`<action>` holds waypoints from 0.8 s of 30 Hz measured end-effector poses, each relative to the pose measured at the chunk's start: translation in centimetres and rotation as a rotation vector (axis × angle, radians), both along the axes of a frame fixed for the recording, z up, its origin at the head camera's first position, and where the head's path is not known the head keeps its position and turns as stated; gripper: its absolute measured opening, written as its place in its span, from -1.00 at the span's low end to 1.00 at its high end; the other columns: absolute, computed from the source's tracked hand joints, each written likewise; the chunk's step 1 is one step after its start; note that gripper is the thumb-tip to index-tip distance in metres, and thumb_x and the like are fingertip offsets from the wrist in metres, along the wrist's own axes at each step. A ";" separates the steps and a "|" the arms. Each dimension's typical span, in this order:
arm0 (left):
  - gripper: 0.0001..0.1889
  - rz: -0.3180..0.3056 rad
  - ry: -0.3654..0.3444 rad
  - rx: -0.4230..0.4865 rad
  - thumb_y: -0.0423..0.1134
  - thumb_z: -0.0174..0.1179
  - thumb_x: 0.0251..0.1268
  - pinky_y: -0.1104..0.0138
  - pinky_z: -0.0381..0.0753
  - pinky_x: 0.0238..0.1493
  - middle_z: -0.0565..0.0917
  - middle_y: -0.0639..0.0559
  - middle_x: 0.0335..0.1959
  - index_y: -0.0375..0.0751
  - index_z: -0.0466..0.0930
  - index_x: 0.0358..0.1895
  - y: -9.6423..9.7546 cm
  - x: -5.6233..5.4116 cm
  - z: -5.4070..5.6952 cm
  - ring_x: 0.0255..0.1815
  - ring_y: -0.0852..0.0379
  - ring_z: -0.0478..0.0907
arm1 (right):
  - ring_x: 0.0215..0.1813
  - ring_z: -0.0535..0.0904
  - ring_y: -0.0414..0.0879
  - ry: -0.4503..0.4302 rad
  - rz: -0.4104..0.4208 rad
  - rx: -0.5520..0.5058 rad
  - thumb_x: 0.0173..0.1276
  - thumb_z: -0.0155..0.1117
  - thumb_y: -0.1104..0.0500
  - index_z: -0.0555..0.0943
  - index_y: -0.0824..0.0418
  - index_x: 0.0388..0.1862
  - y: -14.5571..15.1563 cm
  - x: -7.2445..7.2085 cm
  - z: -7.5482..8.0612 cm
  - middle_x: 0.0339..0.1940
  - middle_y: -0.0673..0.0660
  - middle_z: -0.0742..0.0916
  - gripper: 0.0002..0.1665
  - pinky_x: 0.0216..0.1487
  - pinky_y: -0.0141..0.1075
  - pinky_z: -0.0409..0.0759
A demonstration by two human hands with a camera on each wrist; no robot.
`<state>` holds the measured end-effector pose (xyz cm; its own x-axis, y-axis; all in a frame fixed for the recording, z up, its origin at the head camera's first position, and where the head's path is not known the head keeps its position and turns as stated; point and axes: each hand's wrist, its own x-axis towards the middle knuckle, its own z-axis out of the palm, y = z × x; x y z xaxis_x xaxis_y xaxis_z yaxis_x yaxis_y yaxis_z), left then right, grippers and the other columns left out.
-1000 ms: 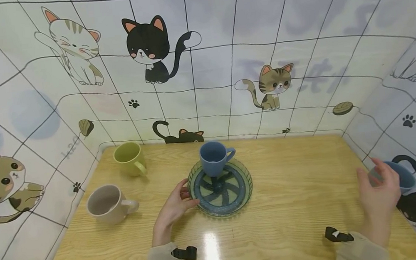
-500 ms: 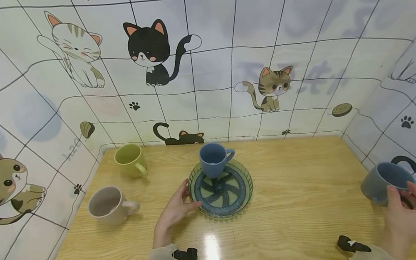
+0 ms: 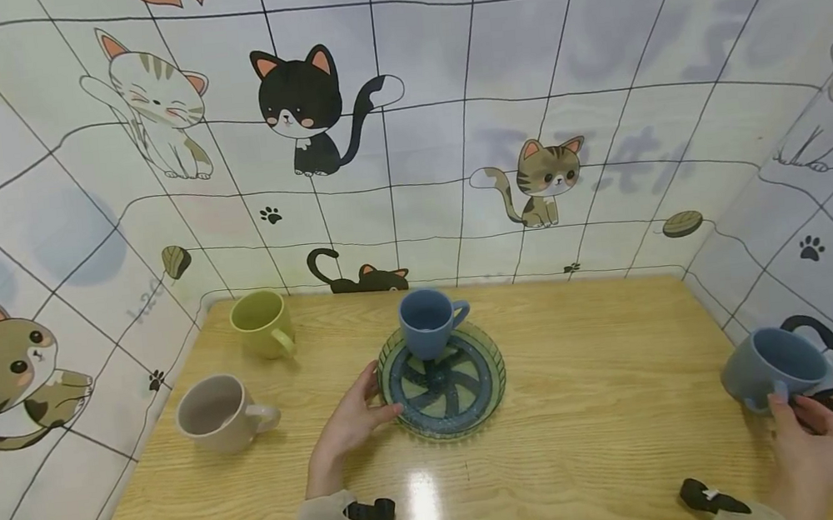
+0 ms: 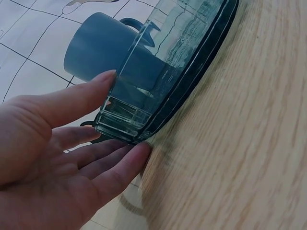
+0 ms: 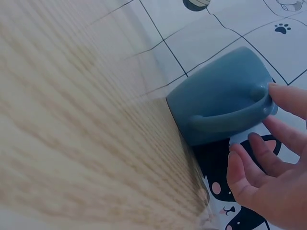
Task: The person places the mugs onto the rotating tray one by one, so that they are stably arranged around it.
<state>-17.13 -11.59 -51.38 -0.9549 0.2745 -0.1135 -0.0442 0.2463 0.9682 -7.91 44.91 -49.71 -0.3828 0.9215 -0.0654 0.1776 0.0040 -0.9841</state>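
Observation:
A round clear-green glass dish [image 3: 487, 404] with a dark blue swirl base lies mid-table. Inside it, towards the back, stands a small blue mug [image 3: 426, 324]. My left hand [image 3: 352, 417] holds the dish at its left edge, thumb on the rim [image 4: 125, 72] and fingertips low against the outer wall. At the far right, a wider grey-blue mug [image 3: 754, 366] stands upright near the table's edge. My right hand [image 3: 814, 443] pinches this mug's handle [image 5: 230, 120] near the top between thumb and index finger; the other fingers curl loosely below.
At the left are a yellow-green mug [image 3: 261, 329] near the back and a beige-grey mug [image 3: 214, 422] in front of it, handles facing right. A cat-print tiled sheet [image 3: 435, 141] rises behind and on both sides of the wooden table [image 3: 592, 444].
My right hand has moved right and down from in front of the grey-blue mug to its handle. My left hand stays at the dish. The head view has tilted up slightly.

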 end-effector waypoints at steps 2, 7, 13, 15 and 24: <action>-0.07 0.003 0.005 0.006 -0.34 0.33 0.26 -0.14 0.23 0.33 0.21 -0.37 0.44 -0.31 -0.11 0.56 0.0 0.0 0.0 0.45 -0.30 0.12 | -0.44 0.42 -0.48 0.009 0.010 -0.004 0.27 0.37 0.16 0.60 -0.23 -0.24 0.0 0.0 -0.1 -0.38 -0.33 0.55 -0.76 -0.52 -0.69 0.33; -0.10 0.012 -0.027 0.061 -0.39 0.28 0.30 -0.06 0.30 0.32 0.14 -0.37 0.48 -0.31 -0.13 0.56 0.0 0.1 -0.1 0.48 -0.28 0.08 | -0.52 0.44 -0.49 -0.052 0.053 -0.020 0.30 0.37 0.05 0.55 -0.26 -0.29 -0.1 -0.1 -0.2 -0.42 -0.35 0.54 -0.82 -0.46 -0.66 0.33; -0.22 0.052 -0.033 0.080 -0.43 0.18 0.38 -0.02 0.35 0.29 0.19 -0.42 0.44 -0.34 -0.06 0.54 0.1 0.2 -0.1 0.44 -0.30 0.16 | -0.73 0.48 -0.44 -0.112 0.103 -0.037 0.31 0.35 -0.07 0.54 -0.18 -0.30 -0.5 -0.1 -0.1 -0.75 -0.38 0.55 -0.86 -0.08 -0.53 0.22; -0.28 0.070 -0.016 0.069 -0.43 0.15 0.40 -0.02 0.37 0.28 0.24 -0.45 0.40 -0.36 -0.01 0.53 0.1 0.2 0.0 0.40 -0.31 0.23 | -0.73 0.49 -0.43 -0.105 0.101 -0.040 0.32 0.34 -0.06 0.55 -0.16 -0.29 -0.5 -0.1 -0.2 -0.75 -0.37 0.55 -0.88 -0.04 -0.53 0.23; -0.41 0.124 0.030 0.019 -0.45 0.09 0.43 0.03 0.49 0.18 0.39 -0.48 0.28 -0.39 0.14 0.47 0.3 0.0 0.2 0.28 -0.29 0.41 | -0.25 0.39 -0.57 -0.260 0.110 0.057 0.40 0.14 -0.22 0.47 -0.32 -0.16 -0.4 -0.5 -0.5 -0.77 -0.50 0.49 -0.88 0.49 -0.11 -0.23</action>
<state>-17.15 -11.29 -51.21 -0.9845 0.1563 -0.0799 -0.0438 0.2224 0.9740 -8.37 44.49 -50.17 -0.4576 0.8805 -0.1236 0.4198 0.0914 -0.9030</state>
